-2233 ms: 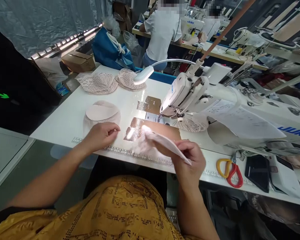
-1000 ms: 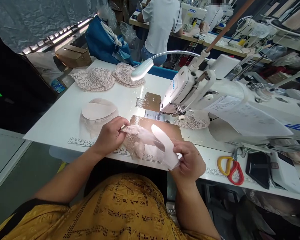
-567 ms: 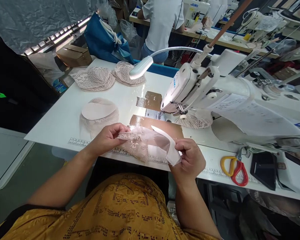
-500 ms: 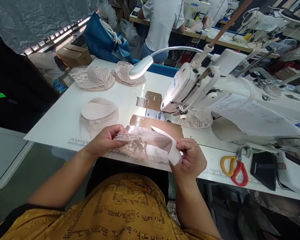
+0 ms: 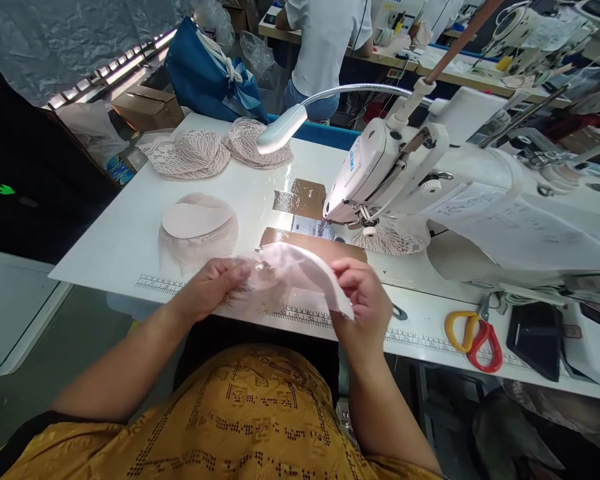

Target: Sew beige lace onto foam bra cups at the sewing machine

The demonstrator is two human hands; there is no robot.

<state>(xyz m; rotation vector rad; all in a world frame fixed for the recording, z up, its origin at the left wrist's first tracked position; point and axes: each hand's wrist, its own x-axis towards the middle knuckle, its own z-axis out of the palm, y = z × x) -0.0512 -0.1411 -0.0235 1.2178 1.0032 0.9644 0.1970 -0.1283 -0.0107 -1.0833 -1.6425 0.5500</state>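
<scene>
My left hand [image 5: 215,285] and my right hand [image 5: 363,300] hold one pale lace cup piece [image 5: 293,270] between them, just above the front edge of the white sewing table [image 5: 130,233]. The left fingers pinch its lacy left end. The right fingers grip its smooth padded right edge. The piece hangs in front of the brown cardboard guide [image 5: 325,245] that lies before the needle of the white sewing machine [image 5: 380,173].
A stack of round foam cups [image 5: 197,223] sits to the left. Lace cups [image 5: 190,155] lie at the back left, another lace piece [image 5: 393,239] under the machine head. Red-yellow scissors [image 5: 473,333] and a black phone [image 5: 535,331] lie right. A lamp [image 5: 280,129] overhangs. Other people sew behind.
My left hand came over from the table and took the lace end of the piece. Both hands have shifted and turned the piece; the right hand has moved up and left.
</scene>
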